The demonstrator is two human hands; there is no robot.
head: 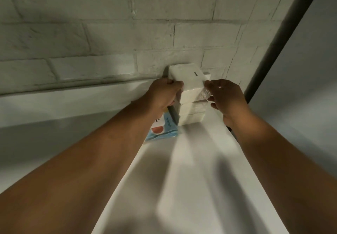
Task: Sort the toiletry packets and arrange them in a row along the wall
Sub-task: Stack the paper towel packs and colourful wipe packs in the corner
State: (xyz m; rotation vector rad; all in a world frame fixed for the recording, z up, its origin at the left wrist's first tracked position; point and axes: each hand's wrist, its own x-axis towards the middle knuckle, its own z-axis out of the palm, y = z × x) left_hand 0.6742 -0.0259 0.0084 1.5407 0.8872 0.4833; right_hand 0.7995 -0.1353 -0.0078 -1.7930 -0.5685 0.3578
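Observation:
A stack of several white toiletry packets (189,96) stands on the white shelf (191,160), against the painted brick wall (109,42). My left hand (162,96) grips the left side of the stack near its top. My right hand (226,98) holds the right side, fingertips pinching the top packet's crinkled edge. A light-blue packet with a red-orange spot (162,129) lies flat to the stack's lower left, partly hidden under my left wrist.
A dark vertical pole (284,38) runs down the right side, close to the stack. Beyond the pole is a plain pale wall. The shelf is narrow and stretches toward me; a lower white ledge (54,109) runs along the wall on the left.

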